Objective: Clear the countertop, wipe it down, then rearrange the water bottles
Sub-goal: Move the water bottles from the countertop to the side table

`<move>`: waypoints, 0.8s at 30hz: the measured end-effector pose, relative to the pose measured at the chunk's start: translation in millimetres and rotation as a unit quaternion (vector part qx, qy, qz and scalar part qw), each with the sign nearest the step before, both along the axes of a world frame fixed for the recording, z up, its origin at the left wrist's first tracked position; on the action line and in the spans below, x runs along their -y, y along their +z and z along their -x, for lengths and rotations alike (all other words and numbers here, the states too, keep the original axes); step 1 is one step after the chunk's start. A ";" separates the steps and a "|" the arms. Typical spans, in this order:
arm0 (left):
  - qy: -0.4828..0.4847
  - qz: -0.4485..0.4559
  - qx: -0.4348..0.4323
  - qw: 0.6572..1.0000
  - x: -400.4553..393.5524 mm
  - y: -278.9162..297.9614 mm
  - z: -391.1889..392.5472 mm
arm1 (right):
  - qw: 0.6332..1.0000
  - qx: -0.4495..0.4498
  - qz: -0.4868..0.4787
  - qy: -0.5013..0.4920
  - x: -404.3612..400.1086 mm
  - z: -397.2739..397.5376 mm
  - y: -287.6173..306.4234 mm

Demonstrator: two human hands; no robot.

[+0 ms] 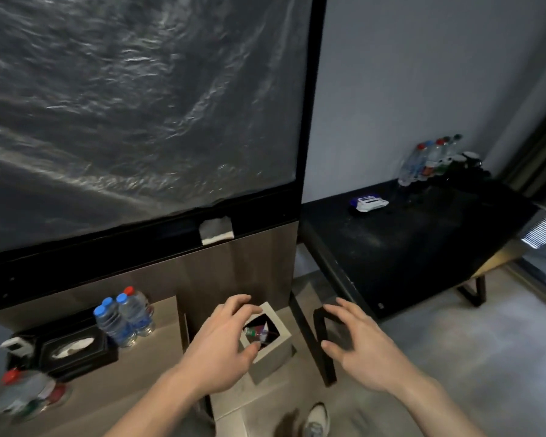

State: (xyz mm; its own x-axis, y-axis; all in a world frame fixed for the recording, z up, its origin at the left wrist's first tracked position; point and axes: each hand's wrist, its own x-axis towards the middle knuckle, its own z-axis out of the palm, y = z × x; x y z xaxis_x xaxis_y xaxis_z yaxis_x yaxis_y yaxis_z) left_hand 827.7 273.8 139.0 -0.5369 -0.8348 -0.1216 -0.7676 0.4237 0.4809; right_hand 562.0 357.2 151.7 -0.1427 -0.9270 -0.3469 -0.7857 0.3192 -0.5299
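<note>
My left hand [224,345] hovers over a square grey waste bin [276,351] on the floor, fingers loosely spread and holding nothing. Crumpled colourful wrappers [259,332] lie inside the bin. My right hand [356,345] hangs to the bin's right, fingers spread, holding nothing. Three water bottles [123,316] with blue and red caps stand on the wooden countertop [139,373] at the lower left. More bottles [429,159] stand at the far corner of the black table [407,247]. A blue and white pack of wipes [371,203] lies on that table.
A black tissue box [76,346] sits on the countertop beside the bottles, with blurred red-capped bottles [26,392] at the left edge. A large plastic-covered screen [139,105] fills the wall above. The table's black metal leg [322,342] stands right of the bin. My shoe [317,419] shows at the bottom.
</note>
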 end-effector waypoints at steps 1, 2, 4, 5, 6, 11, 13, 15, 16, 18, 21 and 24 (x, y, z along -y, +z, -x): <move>-0.004 0.000 0.002 1.000 7.7 0.4 14.5 | 1.000 -0.001 0.001 -0.001 2.5 14.5 1.8; -0.008 0.001 0.004 1.000 15.5 -0.3 30.8 | 1.000 -0.004 0.004 -0.003 5.8 30.3 3.1; -0.016 0.004 0.007 1.000 31.5 -3.9 65.6 | 1.000 -0.006 0.009 -0.008 14.2 65.0 3.9; -0.019 0.004 0.007 1.000 39.5 -6.7 83.7 | 1.000 -0.006 0.009 -0.012 19.4 82.8 4.4; -0.022 0.002 0.007 1.000 47.8 -10.1 102.5 | 1.000 -0.007 0.009 -0.014 25.4 101.3 4.6; -0.034 -0.011 0.012 0.999 89.0 -22.2 198.6 | 1.000 -0.028 0.005 -0.009 64.1 197.3 14.1; -0.051 -0.028 0.006 0.998 104.0 -21.1 238.2 | 1.000 -0.028 0.003 -0.015 77.2 233.5 21.5; -0.071 -0.033 0.002 0.997 121.6 -16.9 278.6 | 0.999 -0.033 0.019 -0.016 89.4 268.4 27.3; -0.080 -0.027 0.004 0.996 130.3 -14.4 298.8 | 0.999 -0.039 0.025 -0.023 93.7 286.2 29.3; -0.098 -0.012 0.012 0.995 144.7 -7.2 338.7 | 0.998 -0.045 0.024 -0.041 97.9 321.7 31.9; -0.122 -0.003 0.010 0.992 160.2 6.4 394.0 | 0.997 -0.036 0.020 -0.064 98.7 371.0 34.0; -0.130 0.000 0.011 0.992 171.0 16.3 442.5 | 0.996 -0.035 0.016 -0.078 101.9 416.8 33.9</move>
